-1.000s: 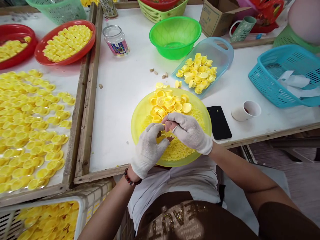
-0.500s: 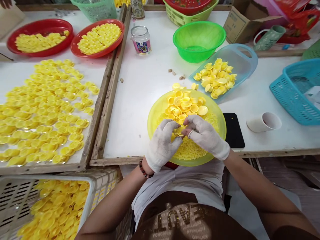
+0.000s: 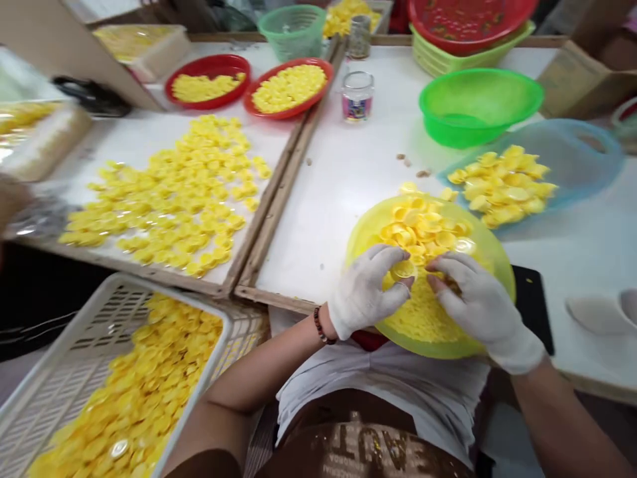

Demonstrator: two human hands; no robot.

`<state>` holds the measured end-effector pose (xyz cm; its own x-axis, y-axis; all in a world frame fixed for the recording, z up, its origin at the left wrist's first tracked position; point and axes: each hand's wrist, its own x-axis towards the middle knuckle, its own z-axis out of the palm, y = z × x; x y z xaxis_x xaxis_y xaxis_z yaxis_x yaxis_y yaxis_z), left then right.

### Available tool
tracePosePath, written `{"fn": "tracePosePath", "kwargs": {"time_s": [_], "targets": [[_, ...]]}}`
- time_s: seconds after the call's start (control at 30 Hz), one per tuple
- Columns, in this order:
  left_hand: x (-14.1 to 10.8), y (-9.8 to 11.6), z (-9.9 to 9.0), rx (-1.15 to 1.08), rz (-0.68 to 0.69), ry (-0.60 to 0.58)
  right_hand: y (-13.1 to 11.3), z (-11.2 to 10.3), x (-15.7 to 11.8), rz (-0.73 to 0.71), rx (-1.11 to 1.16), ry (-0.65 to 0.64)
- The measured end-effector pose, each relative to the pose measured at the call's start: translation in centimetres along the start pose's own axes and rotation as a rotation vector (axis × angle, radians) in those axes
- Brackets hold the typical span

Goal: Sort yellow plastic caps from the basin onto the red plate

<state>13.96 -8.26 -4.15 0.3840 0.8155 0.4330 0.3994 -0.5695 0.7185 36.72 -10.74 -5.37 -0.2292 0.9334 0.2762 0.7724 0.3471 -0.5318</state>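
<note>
Both of my hands wear white gloves with bare fingertips over a yellow basin [image 3: 361, 232]. My left hand [image 3: 371, 289] is closed on a small yellow plastic cup [image 3: 403, 269], pinched between thumb and fingers. To its right, my right hand [image 3: 480, 309] hangs over the basin with curled fingers and a gap between thumb and forefinger; nothing shows in it. Yellow cups [image 3: 415, 222] are heaped at the basin's far side, and many small yellow pieces [image 3: 423, 318] fill the near part. More cups lie on a blue translucent tray [image 3: 577, 166].
A green basin [image 3: 480, 99] and a clear jar [image 3: 357, 96] stand farther back. A black flat object [image 3: 535, 309] and a white cup [image 3: 597, 312] are at right. Left of the wooden divider [image 3: 279, 199] lie many yellow discs [image 3: 169, 199]; a white crate [image 3: 223, 325] sits below.
The view has swung left, so things appear farther right. My hands have moved apart; the yellow cup between them now stays in my left hand.
</note>
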Motion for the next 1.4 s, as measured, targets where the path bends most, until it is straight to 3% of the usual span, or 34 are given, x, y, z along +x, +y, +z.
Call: {"fn": "tracePosePath", "kwargs": {"time_s": [0.13,0.3,0.43,0.57,0.77,0.97,1.13,1.23,1.4], "targets": [[0.2,-2.1,-5.4,0.163,-0.047,0.159,0.7,1.3,-0.2,-0.121,-0.055,0.109],[-0.5,-9.5,-15.3,0.603,-0.408,0.292,0.5,1.7,-0.2,-0.185,-0.064,0.159],[-0.3,-15.3,-21.5,0.833,-0.709,0.252,0.4,2.0,0.0,-0.214,-0.090,0.148],[0.7,-18.5,-24.0,0.980,-0.873,0.086,0.6,2.3,0.0,-0.229,-0.091,0.151],[1.5,-21.3,-23.4,0.981,-0.875,-0.025,0.6,2.4,-0.2,-0.203,-0.081,0.157],[0.9,-21.7,-23.1,0.953,-0.861,-0.037,0.4,2.4,-0.2,-0.180,-0.069,0.131],[1.5,-19.6,-21.7,0.907,-0.588,0.117,-0.5,2.3,0.2,-0.178,-0.013,0.102],[3.5,-16.6,-18.1,0.793,-0.412,0.119,-1.7,2.4,0.9,-0.219,0.004,-0.095],[7.4,-9.0,-7.8,0.484,0.015,-0.121,-3.8,3.2,1.5,-0.284,-0.085,-0.351]]}}
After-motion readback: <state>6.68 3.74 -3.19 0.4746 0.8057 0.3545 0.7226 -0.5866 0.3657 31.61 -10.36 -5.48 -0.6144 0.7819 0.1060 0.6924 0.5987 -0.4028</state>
